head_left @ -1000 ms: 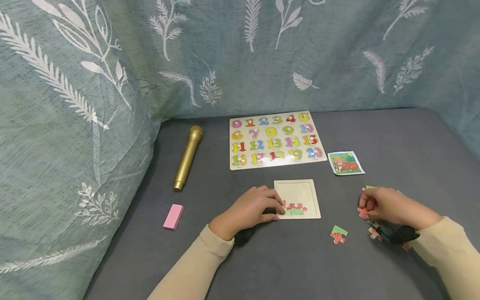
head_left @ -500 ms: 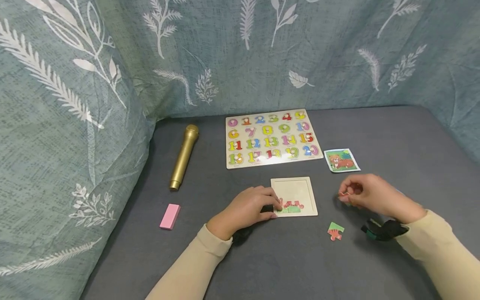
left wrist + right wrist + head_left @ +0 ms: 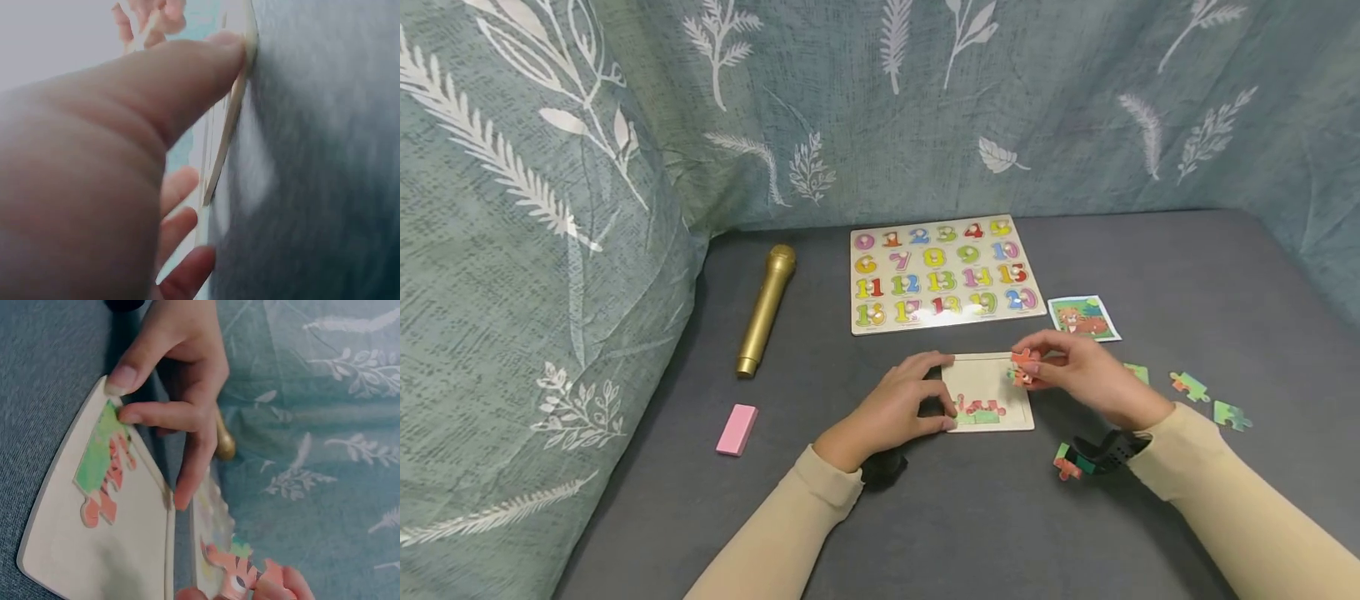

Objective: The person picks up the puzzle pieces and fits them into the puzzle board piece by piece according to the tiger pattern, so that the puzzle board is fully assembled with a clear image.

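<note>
A light wooden puzzle tray [image 3: 990, 370] lies on the dark cloth, with joined orange and green pieces [image 3: 977, 412] along its near left side. My left hand [image 3: 904, 404] rests at its left edge, fingers spread. In the right wrist view the thumb [image 3: 125, 378] touches the tray's corner and the index fingertip presses beside the green piece [image 3: 94, 456]. My right hand [image 3: 1078, 372] pinches an orange jigsaw piece [image 3: 1021, 367] over the tray's right edge. That piece [image 3: 240, 569] shows black stripes, an eye and a green tab.
Loose puzzle pieces [image 3: 1189, 386] lie right of my right hand, and another piece [image 3: 1066, 465] sits near its wrist strap. A tiger picture card [image 3: 1083, 318], a number board [image 3: 945, 274], a gold microphone [image 3: 766, 312] and a pink block [image 3: 737, 430] lie around. Patterned cloth [image 3: 925, 108] hangs behind.
My right hand has carried the orange jigsaw piece left from the loose pieces to above the tray's right edge. My left hand stays at the tray, its fingers spread wider along the left edge.
</note>
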A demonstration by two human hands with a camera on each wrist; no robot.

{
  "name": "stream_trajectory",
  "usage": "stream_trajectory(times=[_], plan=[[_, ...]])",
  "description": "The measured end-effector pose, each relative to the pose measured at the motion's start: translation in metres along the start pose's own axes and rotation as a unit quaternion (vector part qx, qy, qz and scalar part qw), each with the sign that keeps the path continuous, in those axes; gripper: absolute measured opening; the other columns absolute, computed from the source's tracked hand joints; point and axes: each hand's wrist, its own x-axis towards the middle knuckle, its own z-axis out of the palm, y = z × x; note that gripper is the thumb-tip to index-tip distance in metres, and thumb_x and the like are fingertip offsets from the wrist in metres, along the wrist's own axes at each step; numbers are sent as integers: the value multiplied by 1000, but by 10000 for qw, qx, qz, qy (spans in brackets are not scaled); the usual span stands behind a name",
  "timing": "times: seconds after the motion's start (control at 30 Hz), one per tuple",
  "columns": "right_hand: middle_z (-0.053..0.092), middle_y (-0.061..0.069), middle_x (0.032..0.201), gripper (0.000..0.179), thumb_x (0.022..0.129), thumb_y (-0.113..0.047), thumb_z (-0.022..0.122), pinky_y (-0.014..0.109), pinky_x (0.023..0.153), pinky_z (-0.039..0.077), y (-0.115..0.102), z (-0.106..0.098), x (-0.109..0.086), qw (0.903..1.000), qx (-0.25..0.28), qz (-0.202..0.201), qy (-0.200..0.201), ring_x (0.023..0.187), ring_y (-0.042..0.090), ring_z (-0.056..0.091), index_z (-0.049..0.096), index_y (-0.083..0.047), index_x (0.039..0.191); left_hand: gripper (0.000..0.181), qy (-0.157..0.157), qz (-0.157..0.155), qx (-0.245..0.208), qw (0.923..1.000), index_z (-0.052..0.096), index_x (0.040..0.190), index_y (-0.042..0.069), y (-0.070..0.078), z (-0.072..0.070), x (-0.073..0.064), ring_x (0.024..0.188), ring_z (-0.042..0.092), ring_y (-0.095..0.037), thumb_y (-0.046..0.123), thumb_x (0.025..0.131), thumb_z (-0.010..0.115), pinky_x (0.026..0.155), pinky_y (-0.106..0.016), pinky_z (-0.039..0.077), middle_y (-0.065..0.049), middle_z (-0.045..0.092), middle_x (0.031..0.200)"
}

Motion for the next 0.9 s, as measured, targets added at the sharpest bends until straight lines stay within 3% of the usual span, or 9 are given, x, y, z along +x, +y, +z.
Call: stream_trajectory(times=[0.17, 0.27, 0.4, 0.53, 0.67, 0.77, 0.9], plan=[[64, 14, 102, 17, 103, -5, 67, 35, 83, 61, -1, 8, 9, 9991, -364, -196, 62, 91, 20, 70, 58, 4, 114, 19, 50, -303, -24, 9995, 68, 89, 26, 0, 3, 1, 158, 21, -29, 33, 91, 85, 118, -60, 27, -8, 36, 167], [64, 13, 100, 16, 103, -5, 68, 33, 79, 60, 0, 14, 16, 9973, -655, -340, 63, 88, 21, 69, 61, 3, 114, 27, 83, -545, 42, 9985, 63, 88, 24, -1, 4, 2, 158, 19, -29, 36, 88, 87, 118, -60, 27, -8, 33, 168], [65, 12, 105, 14, 104, -5, 66, 33, 77, 58, 2, 22, 23, 9943, -1003, -357, 68, 91, 22, 68, 67, 0, 117, 34, 79, -723, 111, 9973, 61, 94, 19, -1, 6, 5, 156, 26, -27, 39, 87, 88, 118, -56, 30, -6, 38, 166], [70, 9, 100, 6, 103, -8, 67, 32, 73, 52, 0, 29, 29, 9928, -1172, -220, 146, 88, 21, 64, 68, -3, 106, 39, 82, -785, 51, 9969, 61, 99, 16, -1, 5, 6, 154, 30, -26, 39, 87, 89, 117, -55, 31, -5, 40, 165], [68, 11, 101, 19, 105, -5, 63, 32, 68, 47, -2, 34, 31, 9944, -1046, -151, 8, 83, 23, 60, 65, -1, 123, 40, 61, -845, 10, 9964, 60, 100, 15, 0, 5, 5, 154, 29, -25, 40, 87, 89, 117, -55, 32, -4, 39, 165], [65, 14, 103, 31, 106, -3, 59, 32, 69, 51, -2, 37, 32, 9947, -1001, -197, -140, 82, 22, 64, 61, 0, 137, 41, 39, -838, 24, 9965, 59, 100, 15, -1, 5, 5, 154, 29, -25, 41, 87, 88, 117, -54, 32, -3, 39, 165], [66, 14, 101, 21, 105, -2, 63, 36, 72, 57, 0, 40, 32, 9896, -1363, -422, -171, 82, 20, 70, 63, -2, 125, 41, 28, -817, 12, 9966, 58, 98, 14, -1, 4, 3, 154, 29, -25, 40, 87, 88, 116, -53, 33, -4, 39, 165]])
